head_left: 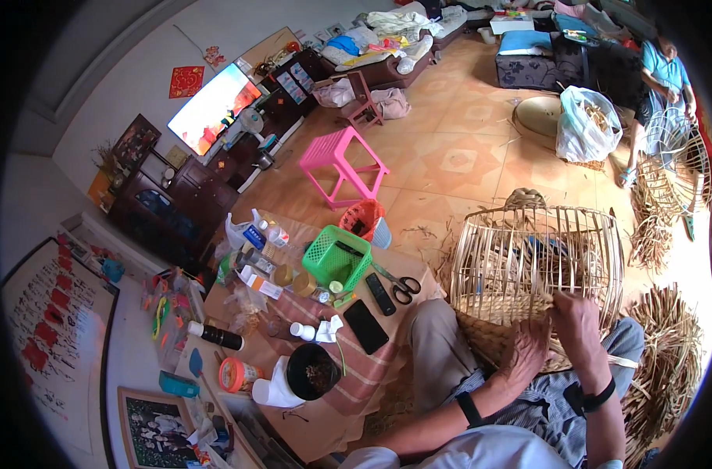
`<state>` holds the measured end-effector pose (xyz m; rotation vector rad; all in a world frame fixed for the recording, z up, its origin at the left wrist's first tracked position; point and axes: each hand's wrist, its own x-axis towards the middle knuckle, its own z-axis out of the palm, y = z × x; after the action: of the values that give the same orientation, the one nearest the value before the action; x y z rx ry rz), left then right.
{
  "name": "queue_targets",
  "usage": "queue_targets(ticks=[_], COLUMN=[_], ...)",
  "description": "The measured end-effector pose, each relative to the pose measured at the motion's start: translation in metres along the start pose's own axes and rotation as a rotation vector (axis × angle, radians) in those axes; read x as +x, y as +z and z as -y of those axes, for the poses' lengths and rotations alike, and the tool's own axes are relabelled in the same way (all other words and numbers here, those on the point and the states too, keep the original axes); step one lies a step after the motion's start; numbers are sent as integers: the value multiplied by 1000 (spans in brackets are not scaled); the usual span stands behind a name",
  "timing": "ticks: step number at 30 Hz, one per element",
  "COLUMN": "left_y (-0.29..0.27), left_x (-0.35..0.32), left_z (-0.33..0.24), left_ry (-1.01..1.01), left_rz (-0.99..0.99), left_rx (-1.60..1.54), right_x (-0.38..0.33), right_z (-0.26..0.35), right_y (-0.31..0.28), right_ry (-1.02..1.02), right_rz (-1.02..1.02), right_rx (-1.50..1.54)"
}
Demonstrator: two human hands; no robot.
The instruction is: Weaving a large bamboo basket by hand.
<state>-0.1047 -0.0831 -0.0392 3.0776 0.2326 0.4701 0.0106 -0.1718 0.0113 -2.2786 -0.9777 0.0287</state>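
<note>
A half-woven basket (540, 258) lies across my lap, with upright pale stakes and a dense band of plaited straw on the side nearest me. My left hand (525, 345) bends over this woven band, its fingers curled and pressed against the straw. Just to its right and slightly farther off, my right hand (576, 324) is closed in a pinch at the band's edge, among the stakes. The fingertips of both hands are partly hidden, so the exact strand between them is hard to see. A pale flat strip (623, 361) sticks out beside my right wrist.
A heap of dry straw (669, 367) lies at my right. At left, a cloth-covered table (354, 383) bears scissors (404, 290), a phone (366, 327), a green basket (336, 256) and a dark bowl (312, 372). A pink stool (343, 160) stands beyond. Far right, another person (665, 78) sits beside a frame of stakes.
</note>
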Motion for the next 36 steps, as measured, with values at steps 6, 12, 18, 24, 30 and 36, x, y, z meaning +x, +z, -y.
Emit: queue_targets(ticks=[6, 12, 18, 24, 30, 36], left_y=[11, 5, -2, -3, -14, -17], left_x=[-1, -5, -3, 4, 6, 6], left_z=[3, 14, 20, 22, 28, 39], left_ry=[-22, 3, 41, 60, 70, 58], left_rz=[-60, -39, -13, -18, 49, 78], left_rx=[-19, -462, -476, -603, -673, -814], right_x=[-7, -14, -29, -52, -83, -122], right_z=[-3, -1, -5, -41, -58, -44], right_y=[26, 12, -2, 1, 6, 15], right_ry=[-35, -34, 450, 510, 444, 507], right_rz=[-89, -82, 8, -64, -4, 15], right_rx=[-185, 140, 758, 1292, 1527, 1559])
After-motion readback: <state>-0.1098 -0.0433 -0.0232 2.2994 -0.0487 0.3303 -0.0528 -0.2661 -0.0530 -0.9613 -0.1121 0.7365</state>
